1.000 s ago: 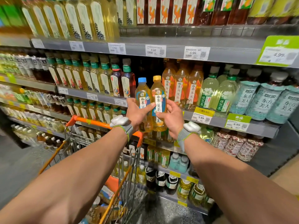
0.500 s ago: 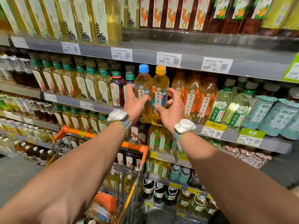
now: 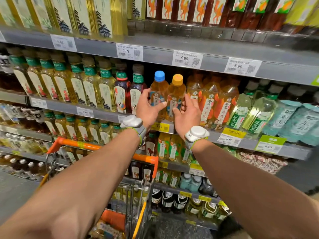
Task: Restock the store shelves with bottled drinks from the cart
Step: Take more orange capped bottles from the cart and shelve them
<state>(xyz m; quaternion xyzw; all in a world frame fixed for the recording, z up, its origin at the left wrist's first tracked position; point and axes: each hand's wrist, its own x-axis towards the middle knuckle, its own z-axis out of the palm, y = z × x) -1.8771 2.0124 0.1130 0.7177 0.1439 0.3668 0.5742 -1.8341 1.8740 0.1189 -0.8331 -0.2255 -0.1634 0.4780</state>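
Two amber tea bottles stand side by side at the front of the middle shelf point(image 3: 103, 113). My left hand point(image 3: 148, 110) grips the blue-capped bottle point(image 3: 158, 87), thumb across its label. My right hand point(image 3: 187, 116) curls round the yellow-capped bottle point(image 3: 177, 91) from the right. Both bottle bases are at the shelf's edge, hidden behind my hands. They sit between dark red tea bottles point(image 3: 121, 92) on the left and orange-labelled bottles point(image 3: 209, 102) on the right. The cart point(image 3: 107, 147) with its orange handle is below my left forearm, with more goods in its basket.
Shelves above and below are packed with bottled teas, with price tags along the rails. Pale green bottles point(image 3: 241, 111) and teal-wrapped bottles point(image 3: 284, 118) fill the shelf to the right. The upper shelf rail point(image 3: 155, 52) hangs close over the caps. Grey floor lies at lower left.
Both hands carried the two bottles up and forward from over the cart to the middle shelf's front edge. My view moved closer to the shelf.
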